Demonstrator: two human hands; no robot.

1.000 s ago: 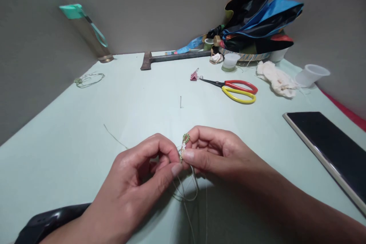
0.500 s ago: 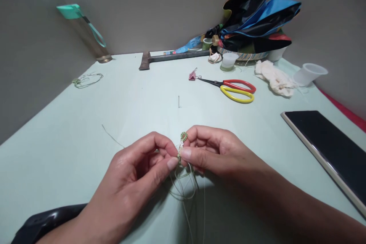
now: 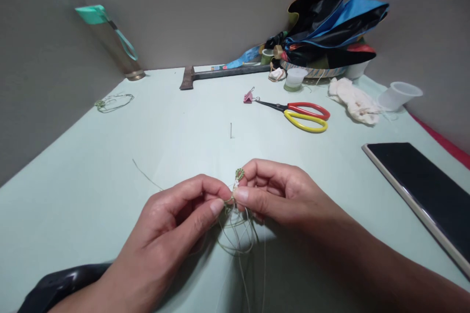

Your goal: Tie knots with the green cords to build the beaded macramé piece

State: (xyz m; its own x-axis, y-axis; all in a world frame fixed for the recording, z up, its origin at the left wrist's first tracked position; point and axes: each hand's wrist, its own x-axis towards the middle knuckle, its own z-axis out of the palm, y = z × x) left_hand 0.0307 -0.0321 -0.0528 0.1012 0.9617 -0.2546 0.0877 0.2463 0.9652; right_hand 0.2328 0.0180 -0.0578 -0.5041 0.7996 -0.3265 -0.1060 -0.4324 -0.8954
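Note:
Between thumb and fingers, my right hand (image 3: 277, 190) pinches a small knotted cord piece (image 3: 239, 174), which has a green loop at its top and a white part below it. My left hand (image 3: 187, 215), just to the left, is closed with thumb and forefinger on a thin green cord (image 3: 228, 200) coming from that piece. Several pale loose cords (image 3: 237, 247) curl beneath the fingertips and hang toward the front edge. A thin cord end (image 3: 145, 172) sticks out behind my left hand. The knot itself is partly hidden by my fingers.
Scissors (image 3: 306, 117) with red and yellow handles lie beyond my hands, beside a pink binder clip (image 3: 248, 97). A hammer (image 3: 227, 73), plastic cups (image 3: 398, 95) and a folded bag (image 3: 330, 24) are at the back. A phone (image 3: 422, 190) lies right; a bottle (image 3: 117, 49) stands far left.
My left fingertips have drawn slightly left and away from the right thumb, pulling a cord out from the piece. My right hand still grips the piece, nearly in place.

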